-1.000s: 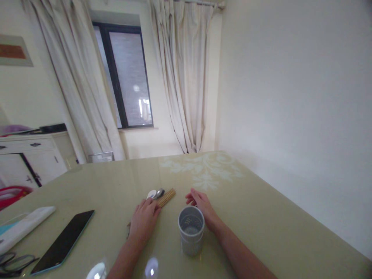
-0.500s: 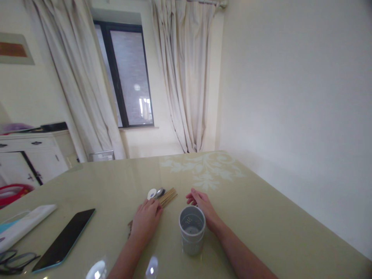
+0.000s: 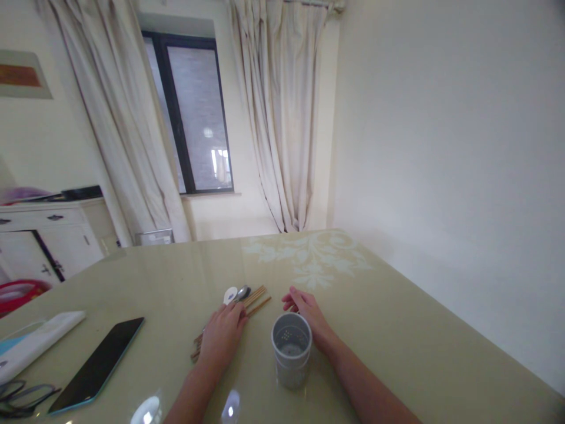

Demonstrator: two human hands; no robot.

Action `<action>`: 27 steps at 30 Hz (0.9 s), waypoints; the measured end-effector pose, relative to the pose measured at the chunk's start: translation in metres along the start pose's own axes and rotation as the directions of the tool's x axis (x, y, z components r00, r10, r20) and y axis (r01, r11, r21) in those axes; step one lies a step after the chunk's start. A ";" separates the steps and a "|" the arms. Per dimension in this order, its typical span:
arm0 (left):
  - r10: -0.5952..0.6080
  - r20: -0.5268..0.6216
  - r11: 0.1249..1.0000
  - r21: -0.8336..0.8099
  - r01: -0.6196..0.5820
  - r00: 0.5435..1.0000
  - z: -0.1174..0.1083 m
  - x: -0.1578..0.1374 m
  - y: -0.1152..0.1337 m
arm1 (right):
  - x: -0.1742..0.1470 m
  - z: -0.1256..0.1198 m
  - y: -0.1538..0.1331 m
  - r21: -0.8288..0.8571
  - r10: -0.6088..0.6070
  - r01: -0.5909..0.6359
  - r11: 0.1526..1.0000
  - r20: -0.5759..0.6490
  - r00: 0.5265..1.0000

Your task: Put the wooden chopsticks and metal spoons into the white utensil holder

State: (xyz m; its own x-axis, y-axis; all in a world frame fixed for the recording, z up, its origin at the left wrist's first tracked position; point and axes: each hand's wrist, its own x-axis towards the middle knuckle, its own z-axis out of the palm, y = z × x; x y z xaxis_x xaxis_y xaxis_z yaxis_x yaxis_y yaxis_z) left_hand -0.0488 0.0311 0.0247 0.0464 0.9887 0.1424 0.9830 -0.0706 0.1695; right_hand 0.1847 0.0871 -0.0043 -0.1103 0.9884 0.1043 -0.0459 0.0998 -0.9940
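Note:
My left hand [image 3: 220,338] lies palm down on a bundle of wooden chopsticks [image 3: 256,301] on the glossy green table [image 3: 397,330]; the sticks poke out past both ends of the hand. A metal spoon [image 3: 242,292] and a white spoon [image 3: 230,294] lie just beyond my fingertips. A grey perforated utensil holder [image 3: 291,349] stands upright and empty between my forearms. My right hand [image 3: 306,312] rests on the table behind and to the right of the holder, fingers loosely curled, holding nothing.
A black phone [image 3: 96,364] lies at the left of the table, with a white flat case [image 3: 39,338] and glasses [image 3: 20,394] near the left edge. A white cabinet [image 3: 48,235] and a curtained window [image 3: 194,118] stand behind; a wall runs along the right.
My left hand has shifted slightly over the chopsticks, and the sticks have spread apart a little at their far ends. My right hand and the holder stay where they were.

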 end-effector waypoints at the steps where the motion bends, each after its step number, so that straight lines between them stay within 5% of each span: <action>1: -0.002 0.007 1.000 0.005 0.002 1.000 -0.001 0.000 0.001 | 0.000 0.000 0.000 -0.001 0.001 -0.001 1.000 0.001 1.000; 11: 0.026 -0.051 1.000 0.009 -0.025 0.998 0.011 0.000 -0.003 | -0.002 0.000 0.000 -0.014 -0.015 0.015 1.000 0.004 1.000; 18: 0.102 -0.221 0.858 -0.474 -0.198 0.970 0.015 -0.001 0.017 | -0.008 0.001 -0.012 -0.029 -0.028 0.031 0.999 0.099 0.995; 23: 0.156 -0.230 0.767 -0.584 -0.264 0.961 0.020 -0.006 0.031 | -0.014 0.007 -0.017 0.107 -0.015 -0.013 0.994 0.251 0.968; 25: 0.176 -0.244 0.750 -0.595 -0.290 0.954 0.022 -0.005 0.030 | -0.012 0.006 -0.019 0.131 -0.042 0.012 0.991 0.225 0.973; 27: 0.159 -0.274 0.770 -0.567 -0.293 0.948 0.021 -0.002 0.023 | -0.007 0.000 -0.023 0.173 -0.104 0.090 0.981 0.074 0.992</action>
State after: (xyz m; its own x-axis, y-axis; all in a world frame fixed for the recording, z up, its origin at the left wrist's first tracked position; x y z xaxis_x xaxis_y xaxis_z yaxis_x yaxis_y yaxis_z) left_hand -0.0224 0.0303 0.0077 0.1519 0.8903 0.4293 0.6427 -0.4189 0.6414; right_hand 0.1866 0.0781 0.0181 -0.1780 0.9614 0.2096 -0.2268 0.1671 -0.9595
